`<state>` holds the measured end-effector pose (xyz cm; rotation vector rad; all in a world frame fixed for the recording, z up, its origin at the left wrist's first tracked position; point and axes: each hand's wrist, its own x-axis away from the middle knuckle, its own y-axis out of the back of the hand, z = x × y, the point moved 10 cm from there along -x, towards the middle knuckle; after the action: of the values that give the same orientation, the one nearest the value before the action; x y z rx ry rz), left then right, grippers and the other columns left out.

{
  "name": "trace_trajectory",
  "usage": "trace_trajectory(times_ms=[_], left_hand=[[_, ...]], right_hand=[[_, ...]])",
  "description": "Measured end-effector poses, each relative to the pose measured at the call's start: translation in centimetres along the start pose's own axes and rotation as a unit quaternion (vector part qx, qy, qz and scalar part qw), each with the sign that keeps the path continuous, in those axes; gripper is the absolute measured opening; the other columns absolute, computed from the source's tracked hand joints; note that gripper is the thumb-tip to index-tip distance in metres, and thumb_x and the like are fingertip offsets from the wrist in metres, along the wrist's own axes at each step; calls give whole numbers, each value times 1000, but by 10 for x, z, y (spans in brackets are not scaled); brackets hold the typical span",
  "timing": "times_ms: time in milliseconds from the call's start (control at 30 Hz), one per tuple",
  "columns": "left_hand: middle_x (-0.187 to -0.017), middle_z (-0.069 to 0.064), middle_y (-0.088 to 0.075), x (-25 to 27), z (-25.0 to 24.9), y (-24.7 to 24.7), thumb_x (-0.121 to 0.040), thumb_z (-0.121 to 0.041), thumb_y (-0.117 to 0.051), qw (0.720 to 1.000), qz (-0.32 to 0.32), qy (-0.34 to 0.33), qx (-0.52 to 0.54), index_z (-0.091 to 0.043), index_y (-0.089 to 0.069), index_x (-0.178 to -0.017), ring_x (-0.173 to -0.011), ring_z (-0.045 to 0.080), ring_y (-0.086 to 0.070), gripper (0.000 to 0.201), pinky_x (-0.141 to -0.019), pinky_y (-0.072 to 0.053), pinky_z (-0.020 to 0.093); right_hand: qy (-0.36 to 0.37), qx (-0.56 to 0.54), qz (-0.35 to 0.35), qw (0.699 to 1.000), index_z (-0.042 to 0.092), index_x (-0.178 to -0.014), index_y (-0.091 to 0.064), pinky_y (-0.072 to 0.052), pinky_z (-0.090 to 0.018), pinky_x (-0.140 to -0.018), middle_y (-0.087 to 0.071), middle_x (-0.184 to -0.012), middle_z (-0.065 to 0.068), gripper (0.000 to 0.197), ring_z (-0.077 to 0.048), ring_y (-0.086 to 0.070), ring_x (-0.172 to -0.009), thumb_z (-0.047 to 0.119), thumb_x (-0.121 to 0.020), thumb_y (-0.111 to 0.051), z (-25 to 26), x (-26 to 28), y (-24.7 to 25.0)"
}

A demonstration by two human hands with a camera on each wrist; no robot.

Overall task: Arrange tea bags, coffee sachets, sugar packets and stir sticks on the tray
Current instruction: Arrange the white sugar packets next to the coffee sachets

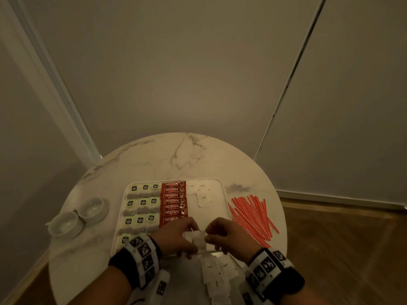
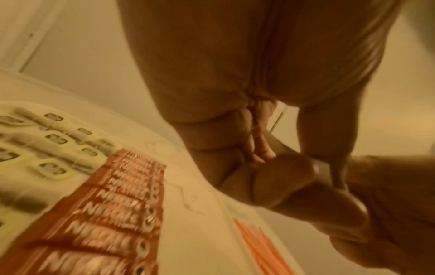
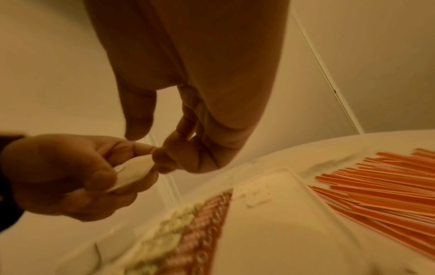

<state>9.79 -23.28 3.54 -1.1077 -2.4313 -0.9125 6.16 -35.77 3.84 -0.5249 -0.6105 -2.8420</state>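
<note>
Both hands meet over the near edge of the tray, sharing a small clutch of white paper sugar packets (image 1: 196,239): the left hand (image 1: 176,236) has its fingers curled round the bundle, and the right hand (image 1: 224,235) pinches its end between thumb and fingertips, as the right wrist view shows most plainly. How many packets are in the clutch cannot be told.

The step in hand appears to be the sugar. Three white sugar packets (image 1: 199,192) already lie at the far end of the shallow white rectangular tray (image 1: 222,194), just right of the column of red Nescafé coffee sachets (image 1: 174,201); beyond that, at the left, the pale green-tagged tea bags (image 1: 141,208) fill their rows. The next move likely calls for separating one packet from the bundle and laying it flat beside the three, square to them.

More loose white sugar packets (image 1: 217,271) lie on the round white marble surface (image 1: 187,155) near the person. The thin red-and-white stir sticks (image 1: 253,219) lie scattered to the right of the tray, not yet on it. Two small white ceramic bowls (image 1: 77,216) sit well apart to the left. Nothing blocks the open tray space.
</note>
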Motion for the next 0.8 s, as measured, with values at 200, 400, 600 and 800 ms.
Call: trace_trajectory(times_ms=[200,400,600,800], left_hand=[[-97,2,-70,4,-21,31,-72,-17,-81,997,-47,-41,43,-23,-58,-103,-83,13,-71,39,-76,-59,30],[-90,14,-72,10,-31,60,-77,-7,-74,956,-201,-81,196,-15,-64,-96,-80,29,-70,23,-74,-58,42],[-78,-4,-71,10,-39,70,-82,-18,-71,937,-295,-121,145,-23,-71,-77,-75,5,-66,7,-75,-55,27],[-80,4,-73,-12,-19,73,-83,-23,-71,939,-274,-56,199,-20,-72,-82,-75,21,-70,3,-74,-59,36]], right_hand=[[49,-160,-19,986,14,-110,-61,-47,-26,-56,-66,-81,-8,26,-16,-57,-64,6,-86,-67,32,-5,18],[21,-232,-33,972,3,-92,-62,-52,-37,-66,-65,-78,-16,13,-23,-61,-64,-7,-84,-61,23,-15,17],[11,-269,-45,962,-1,-100,-64,-55,-34,-68,-69,-88,-15,13,-24,-64,-73,3,-88,-63,23,-27,13],[-23,-312,-67,948,-7,-92,-65,-37,-25,-49,-56,-68,-5,18,-13,-46,-54,10,-91,-61,7,-43,11]])
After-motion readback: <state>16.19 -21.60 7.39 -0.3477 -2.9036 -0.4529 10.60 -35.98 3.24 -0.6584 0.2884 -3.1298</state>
